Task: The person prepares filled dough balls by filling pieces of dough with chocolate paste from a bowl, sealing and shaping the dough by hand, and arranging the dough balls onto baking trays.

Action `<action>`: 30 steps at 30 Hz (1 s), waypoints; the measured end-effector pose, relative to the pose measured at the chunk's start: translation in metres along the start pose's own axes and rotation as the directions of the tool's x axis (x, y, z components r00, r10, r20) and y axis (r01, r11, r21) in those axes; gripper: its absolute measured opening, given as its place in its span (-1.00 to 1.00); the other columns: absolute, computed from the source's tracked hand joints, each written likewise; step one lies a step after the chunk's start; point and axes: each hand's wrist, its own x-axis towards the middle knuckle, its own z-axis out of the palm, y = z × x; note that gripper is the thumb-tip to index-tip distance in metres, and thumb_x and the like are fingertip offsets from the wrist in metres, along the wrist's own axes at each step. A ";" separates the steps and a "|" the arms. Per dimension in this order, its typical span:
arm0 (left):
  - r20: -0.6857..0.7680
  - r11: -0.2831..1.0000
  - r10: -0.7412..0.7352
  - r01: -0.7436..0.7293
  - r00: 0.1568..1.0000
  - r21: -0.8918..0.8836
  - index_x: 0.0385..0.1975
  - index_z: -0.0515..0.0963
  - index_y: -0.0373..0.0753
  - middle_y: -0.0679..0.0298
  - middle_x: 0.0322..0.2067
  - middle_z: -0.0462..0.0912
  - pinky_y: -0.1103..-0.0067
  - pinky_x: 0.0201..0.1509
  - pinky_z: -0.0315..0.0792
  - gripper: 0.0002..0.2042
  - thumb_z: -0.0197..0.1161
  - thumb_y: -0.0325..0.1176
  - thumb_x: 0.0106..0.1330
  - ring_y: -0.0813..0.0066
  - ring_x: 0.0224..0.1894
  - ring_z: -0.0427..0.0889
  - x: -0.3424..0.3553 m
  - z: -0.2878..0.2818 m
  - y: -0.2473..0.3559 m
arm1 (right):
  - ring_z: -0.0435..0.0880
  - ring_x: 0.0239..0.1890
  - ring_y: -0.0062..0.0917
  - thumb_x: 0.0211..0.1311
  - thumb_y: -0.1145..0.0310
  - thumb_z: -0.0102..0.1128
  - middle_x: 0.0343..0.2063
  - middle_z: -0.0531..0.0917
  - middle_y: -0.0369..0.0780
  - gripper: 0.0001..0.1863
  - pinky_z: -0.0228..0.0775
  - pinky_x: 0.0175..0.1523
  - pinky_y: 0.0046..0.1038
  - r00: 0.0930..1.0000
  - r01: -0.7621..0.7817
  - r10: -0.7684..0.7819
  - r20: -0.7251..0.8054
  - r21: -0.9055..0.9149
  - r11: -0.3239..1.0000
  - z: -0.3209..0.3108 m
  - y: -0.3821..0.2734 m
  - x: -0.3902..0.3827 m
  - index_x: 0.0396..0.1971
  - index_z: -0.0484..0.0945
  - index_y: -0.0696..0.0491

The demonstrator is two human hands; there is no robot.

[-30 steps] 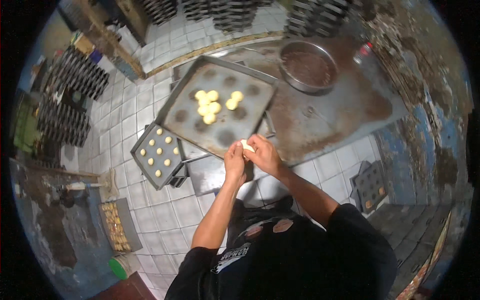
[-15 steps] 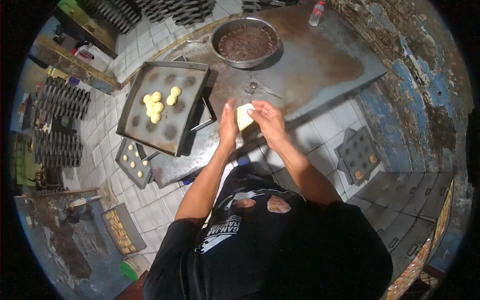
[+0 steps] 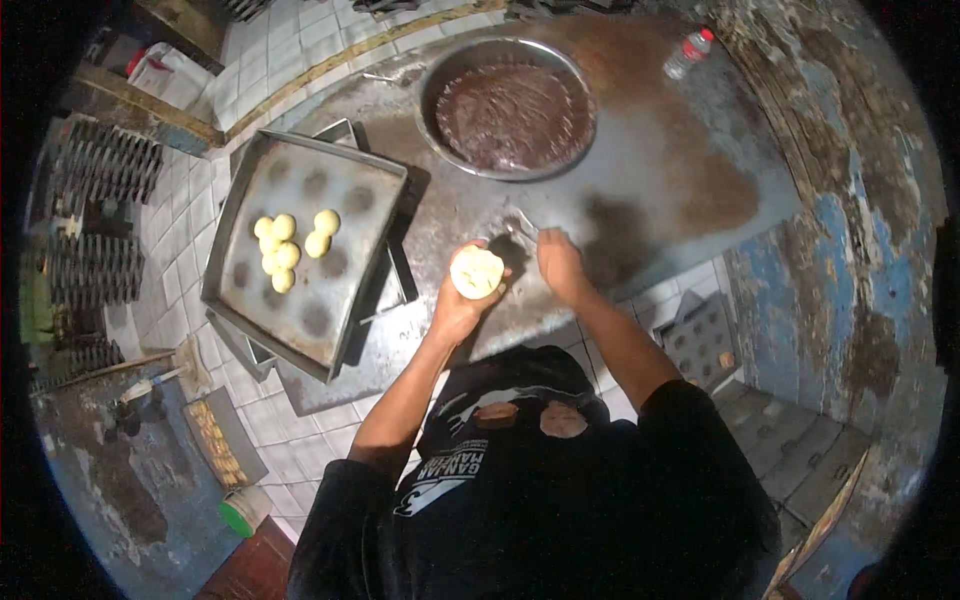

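We stand over a worn, rust-stained metal table. On it, left of the bowl, lies a flat grey tray carrying a cluster of pale dough balls. The round steel bowl holds dark brown filling. Our left hand, below the bowl, cups a flattened dough disc with fingers curled under it. Our right hand, just beside the disc, pinches a thin metal utensil.

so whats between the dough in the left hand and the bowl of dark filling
In the head view, only bare metal tabletop separates the dough piece from the bowl.
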 end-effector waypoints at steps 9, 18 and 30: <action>-0.222 0.920 0.218 -0.124 0.950 0.372 0.17 0.43 -0.25 0.18 -0.08 0.72 0.54 0.16 0.52 -0.43 0.51 -0.55 0.15 0.49 0.00 0.70 0.054 -0.055 0.038 | 0.68 -0.35 -0.26 0.34 0.37 0.01 -0.37 0.62 0.02 -0.77 0.59 -0.27 -0.19 0.930 0.065 -0.235 0.284 0.501 0.863 -0.042 -0.019 0.063 -0.24 0.52 0.26; -0.411 0.901 0.192 0.006 0.891 0.434 0.15 0.49 -0.23 0.16 -0.10 0.74 0.54 0.09 0.55 -0.44 0.57 -0.45 0.13 0.47 -0.04 0.71 0.105 -0.055 0.030 | 0.75 -0.33 -0.06 0.32 0.35 0.02 -0.40 0.71 0.04 -0.75 0.54 -0.18 -0.01 0.852 0.146 -0.257 0.456 0.263 0.954 -0.090 0.007 0.245 -0.36 0.61 0.21; -0.520 0.860 0.254 0.055 0.816 0.507 0.10 0.44 -0.23 0.02 -0.13 0.74 0.45 -0.01 0.61 -0.51 0.52 -0.39 0.21 0.29 -0.04 0.75 0.138 -0.051 0.031 | 0.55 -0.51 -0.65 0.38 0.34 0.24 -0.55 0.61 -0.35 -0.82 0.33 -0.40 -0.53 0.697 -0.566 -0.295 0.654 0.754 0.334 -0.095 0.004 0.205 -0.19 0.70 0.11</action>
